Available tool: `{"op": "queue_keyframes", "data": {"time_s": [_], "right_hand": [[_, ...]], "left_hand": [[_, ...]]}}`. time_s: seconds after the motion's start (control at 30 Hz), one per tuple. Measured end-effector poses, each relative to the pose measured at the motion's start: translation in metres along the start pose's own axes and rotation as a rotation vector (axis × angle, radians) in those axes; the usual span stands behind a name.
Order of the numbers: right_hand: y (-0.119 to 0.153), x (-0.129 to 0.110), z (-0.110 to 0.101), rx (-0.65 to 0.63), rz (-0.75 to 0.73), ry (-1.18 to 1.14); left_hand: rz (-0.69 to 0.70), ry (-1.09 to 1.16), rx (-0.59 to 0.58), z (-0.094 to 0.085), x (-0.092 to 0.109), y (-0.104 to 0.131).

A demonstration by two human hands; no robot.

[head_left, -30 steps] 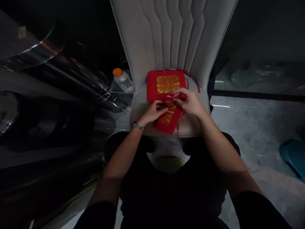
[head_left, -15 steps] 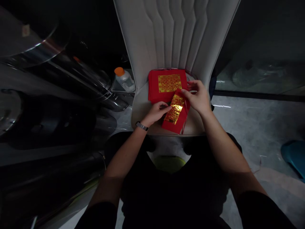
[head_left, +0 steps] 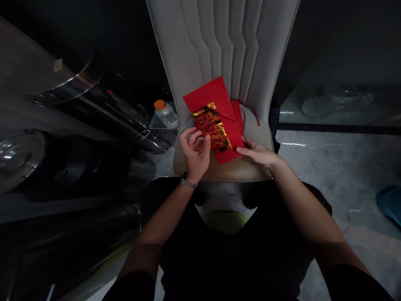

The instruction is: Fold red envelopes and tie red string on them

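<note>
A red envelope [head_left: 232, 112] with a shiny gold patterned panel is tilted above the chair seat. My right hand [head_left: 258, 153] pinches its lower right corner, thumb on top and the other fingers largely hidden behind. By the envelope's lower left edge is my left hand [head_left: 196, 154], its fingers loosely curled with a gap between thumb and fingers. I see nothing held there, though whether it touches the paper is unclear. A thin red cord [head_left: 230, 118] crosses the envelope's face. More red paper [head_left: 236, 109] lies behind it on the seat, mostly covered.
The pale padded chair [head_left: 219, 25] stands right in front of me. A white bottle with an orange cap [head_left: 160, 105] sits on a small ledge at its left. Dark shiny cylinders [head_left: 120, 113] fill the left side. A blue object [head_left: 390, 205] is on the floor at right.
The envelope has turned and lifted, now covering most of the red stack behind. My right hand moved down to its lower right corner; my left hand turned upward and curled its fingers.
</note>
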State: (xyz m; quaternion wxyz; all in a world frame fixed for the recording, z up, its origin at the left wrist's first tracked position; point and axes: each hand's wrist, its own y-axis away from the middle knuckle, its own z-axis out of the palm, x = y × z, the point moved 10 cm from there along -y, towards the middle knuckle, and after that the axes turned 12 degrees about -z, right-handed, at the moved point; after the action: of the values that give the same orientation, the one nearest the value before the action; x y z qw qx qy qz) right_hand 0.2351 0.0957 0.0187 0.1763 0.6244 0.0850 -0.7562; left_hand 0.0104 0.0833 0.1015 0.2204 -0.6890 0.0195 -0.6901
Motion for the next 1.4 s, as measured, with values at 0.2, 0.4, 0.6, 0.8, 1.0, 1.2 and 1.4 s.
{"op": "queue_keyframes", "data": {"time_s": [0.2,0.4,0.6,0.8,1.0,1.2,1.4], "right_hand": [[0.0,0.021,-0.018,-0.023,0.089,-0.122],[0.004,0.051,-0.092,0.062,0.293,0.378],[-0.001,0.021,-0.118,0.337,-0.047,0.816],[0.013,0.018,-0.127,0.454,-0.052,0.773],[0.019,0.012,-0.107,0.416,-0.053,0.721],[0.023,-0.015,-0.05,0.386,-0.207,0.56],[0.018,-0.015,-0.016,0.279,-0.293,0.334]], "left_hand": [[-0.515,0.024,-0.151,-0.002,-0.06,0.015],[-0.515,-0.232,-0.136,-0.024,-0.083,0.049],[0.071,-0.704,-0.596,0.07,-0.052,0.082],[-0.047,-0.856,-0.71,0.117,-0.085,0.077],[-0.073,-0.769,-0.743,0.09,-0.089,0.056],[0.064,-1.021,-0.623,0.063,-0.095,0.035],[-0.065,-1.025,-0.58,0.07,-0.116,0.019]]}}
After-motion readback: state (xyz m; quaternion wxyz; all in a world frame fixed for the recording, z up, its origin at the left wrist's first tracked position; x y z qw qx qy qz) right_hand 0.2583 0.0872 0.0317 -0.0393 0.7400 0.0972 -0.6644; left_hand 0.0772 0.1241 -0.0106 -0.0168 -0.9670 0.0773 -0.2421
